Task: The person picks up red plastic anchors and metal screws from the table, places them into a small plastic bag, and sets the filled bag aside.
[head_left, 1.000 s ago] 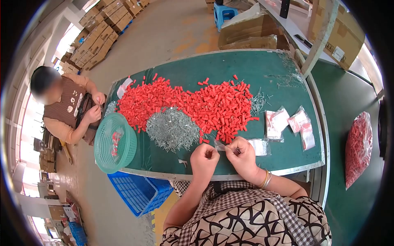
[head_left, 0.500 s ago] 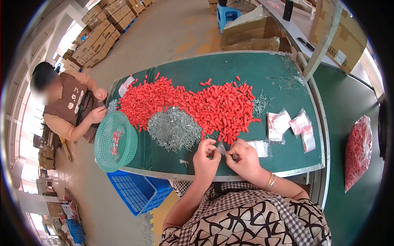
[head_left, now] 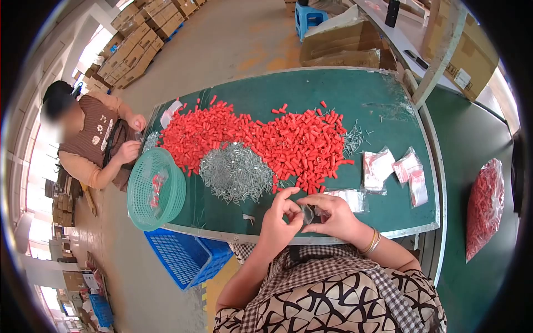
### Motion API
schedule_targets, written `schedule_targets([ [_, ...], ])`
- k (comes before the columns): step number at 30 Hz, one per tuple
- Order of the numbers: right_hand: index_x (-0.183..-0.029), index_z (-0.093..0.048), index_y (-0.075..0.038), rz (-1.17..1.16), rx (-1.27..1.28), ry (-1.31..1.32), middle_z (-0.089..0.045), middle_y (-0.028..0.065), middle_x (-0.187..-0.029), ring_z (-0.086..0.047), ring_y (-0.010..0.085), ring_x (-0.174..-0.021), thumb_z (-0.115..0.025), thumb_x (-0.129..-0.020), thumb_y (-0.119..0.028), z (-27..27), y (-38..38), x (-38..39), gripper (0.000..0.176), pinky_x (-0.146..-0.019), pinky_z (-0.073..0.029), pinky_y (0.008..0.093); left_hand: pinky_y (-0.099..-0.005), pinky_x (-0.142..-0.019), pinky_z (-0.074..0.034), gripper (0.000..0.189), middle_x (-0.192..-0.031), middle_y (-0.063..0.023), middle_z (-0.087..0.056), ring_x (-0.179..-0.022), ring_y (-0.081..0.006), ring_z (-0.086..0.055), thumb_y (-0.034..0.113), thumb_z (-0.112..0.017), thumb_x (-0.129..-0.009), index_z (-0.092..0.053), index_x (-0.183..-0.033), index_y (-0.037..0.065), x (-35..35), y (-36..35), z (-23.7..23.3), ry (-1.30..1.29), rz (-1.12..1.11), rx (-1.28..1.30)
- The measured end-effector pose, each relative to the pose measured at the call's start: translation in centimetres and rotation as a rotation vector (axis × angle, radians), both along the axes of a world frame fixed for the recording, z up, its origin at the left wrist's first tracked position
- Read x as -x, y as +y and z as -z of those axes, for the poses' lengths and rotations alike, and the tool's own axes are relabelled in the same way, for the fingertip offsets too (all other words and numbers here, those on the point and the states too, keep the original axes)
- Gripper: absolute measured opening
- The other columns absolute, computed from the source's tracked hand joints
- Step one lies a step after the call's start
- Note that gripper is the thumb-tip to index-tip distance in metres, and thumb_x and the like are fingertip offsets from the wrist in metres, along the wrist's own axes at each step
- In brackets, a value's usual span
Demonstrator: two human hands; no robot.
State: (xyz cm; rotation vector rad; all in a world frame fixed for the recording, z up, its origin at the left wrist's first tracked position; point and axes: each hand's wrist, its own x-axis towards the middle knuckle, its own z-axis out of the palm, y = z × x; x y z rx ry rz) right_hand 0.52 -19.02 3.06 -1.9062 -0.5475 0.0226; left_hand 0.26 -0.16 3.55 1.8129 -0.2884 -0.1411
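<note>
A small clear plastic bag (head_left: 307, 214) is between my two hands at the table's near edge. My left hand (head_left: 281, 219) pinches the bag's left side with closed fingers. On the other side my right hand (head_left: 340, 220) curls its thumb and fingers around the bag, and something dark and reddish shows by its fingers. What is inside the bag is too small to make out. Just beyond my hands lie a heap of red plastic caps (head_left: 305, 145) and a pile of grey metal screws or nails (head_left: 236, 173). Flat packs of clear bags (head_left: 350, 198) lie beside my right hand.
A green mesh basket (head_left: 139, 191) holding red-filled bags stands at the table's left corner, above a blue crate (head_left: 177, 261). Another person (head_left: 91, 139) works at the left end. More bag packs (head_left: 377, 169) and a large bag of red caps (head_left: 484, 211) are rightward.
My hands have lowered slightly toward me, and my right hand's fingers have spread into a wider curl around the bag. The other person's hands have shifted slightly.
</note>
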Motion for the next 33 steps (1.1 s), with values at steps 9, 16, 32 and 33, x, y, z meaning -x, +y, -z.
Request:
schedule_targets([
  [9, -0.115, -0.066, -0.008, 0.068, -0.061, -0.018, -0.068, 0.0074, -0.097, -0.064, 0.0219, -0.08, -0.087, -0.065, -0.022, 1.1, -0.9, 0.4, 0.056, -0.068, -0.051, 0.0327, -0.025, -0.066, -0.049, 0.013, -0.081, -0.0044, -0.065, -0.069, -0.0109, -0.061, 0.001, -0.066, -0.084, -0.067, -0.097, 0.002, -1.4, 3.2, 1.2, -0.089, -0.284, -0.178],
  [16, -0.114, -0.066, -0.009, 0.076, -0.043, -0.037, -0.068, 0.0073, -0.097, -0.064, 0.0233, -0.083, -0.087, -0.066, -0.022, 1.5, -1.2, 0.6, 0.055, -0.072, -0.051, 0.0325, -0.0333, -0.066, -0.051, 0.01, -0.087, -0.0105, -0.065, -0.077, -0.025, -0.064, 0.003, -0.068, -0.08, -0.069, -0.09, 0.001, -3.2, 4.1, 3.1, -0.383, -0.17, -0.609],
  [32, -0.116, -0.066, -0.009, 0.081, -0.031, 0.057, -0.067, 0.0054, -0.097, -0.06, 0.0142, -0.07, -0.087, -0.067, -0.02, 0.6, -1.8, 1.1, 0.055, -0.054, -0.047, 0.025, -0.0373, -0.068, -0.051, 0.009, -0.078, -0.0089, -0.052, -0.077, -0.0258, -0.06, 0.007, -0.061, -0.07, -0.053, -0.075, 0.006, -9.3, 3.3, 2.5, -0.85, 0.495, -1.023],
  [33, -0.117, -0.066, -0.009, 0.069, -0.035, 0.072, -0.067, 0.0053, -0.097, -0.06, 0.0144, -0.071, -0.087, -0.067, -0.019, 0.5, -1.7, 1.1, 0.055, -0.054, -0.047, 0.025, -0.0373, -0.067, -0.05, 0.009, -0.078, -0.0087, -0.052, -0.076, -0.0257, -0.059, 0.007, -0.06, -0.07, -0.053, -0.074, 0.006, -9.6, 3.4, 2.6, -0.869, 0.507, -1.024],
])
